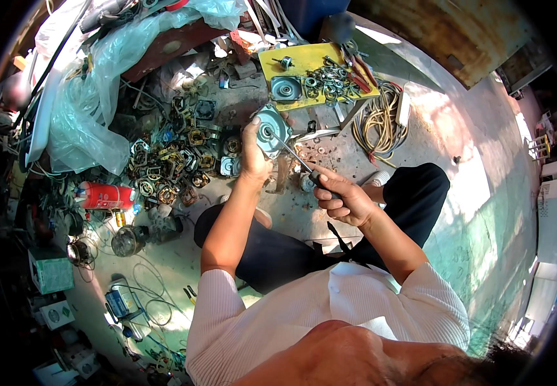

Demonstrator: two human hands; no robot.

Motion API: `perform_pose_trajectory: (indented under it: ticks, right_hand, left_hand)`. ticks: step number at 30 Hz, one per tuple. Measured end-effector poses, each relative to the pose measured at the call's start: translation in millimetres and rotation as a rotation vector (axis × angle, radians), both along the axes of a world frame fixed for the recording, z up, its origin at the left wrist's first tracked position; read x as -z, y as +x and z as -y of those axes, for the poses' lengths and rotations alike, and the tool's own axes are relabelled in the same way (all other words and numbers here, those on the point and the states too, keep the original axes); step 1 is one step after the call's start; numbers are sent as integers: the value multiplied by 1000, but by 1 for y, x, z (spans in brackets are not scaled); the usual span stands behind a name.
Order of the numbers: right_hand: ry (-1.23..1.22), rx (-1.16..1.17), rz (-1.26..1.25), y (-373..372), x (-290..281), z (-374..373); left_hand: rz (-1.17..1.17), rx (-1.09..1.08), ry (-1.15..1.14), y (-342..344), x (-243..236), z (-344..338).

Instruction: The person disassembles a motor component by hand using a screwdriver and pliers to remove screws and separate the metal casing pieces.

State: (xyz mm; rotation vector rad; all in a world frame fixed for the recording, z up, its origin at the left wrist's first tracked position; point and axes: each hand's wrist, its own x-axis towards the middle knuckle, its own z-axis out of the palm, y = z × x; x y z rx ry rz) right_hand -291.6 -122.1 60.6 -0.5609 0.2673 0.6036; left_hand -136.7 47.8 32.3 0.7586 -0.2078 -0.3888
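Note:
My left hand (254, 154) grips a round grey metal motor end cover (269, 119) by its edge, thumb on the near face. In my right hand (346, 201) is a screwdriver (297, 158) with a dark handle and a long thin shaft. The shaft points up and left, its tip at the hub in the middle of the cover. Part of the fingers of my left hand is hidden behind the cover. Beyond the cover, a second grey end cover (285, 89) lies on a yellow board (272, 61), with a small rotor (284, 62) near it.
Loose metal parts (331, 80) and red-handled pliers (359, 80) lie on the board. A coiled cable (381, 125) sits to its right. At left are a heap of motor cores (175, 151), a red cylinder (105, 195), clear plastic sheeting (89, 116) and dark motors (130, 240).

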Motion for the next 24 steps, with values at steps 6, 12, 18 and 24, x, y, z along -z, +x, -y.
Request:
perform_pose_trajectory:
  ticks: [6, 12, 18, 24]
  right_hand:
    - [-393, 6, 95, 2, 1, -7]
    - [-579, 47, 198, -1, 22, -13]
    - [-987, 111, 462, 1, 51, -19]
    - [-1881, 32, 906, 8, 71, 14]
  left_hand:
    - [-22, -85, 109, 3, 21, 9]
    - [-73, -112, 135, 4, 33, 15]
    - [-36, -194, 167, 10, 49, 20]
    - [-334, -176, 387, 3, 52, 31]
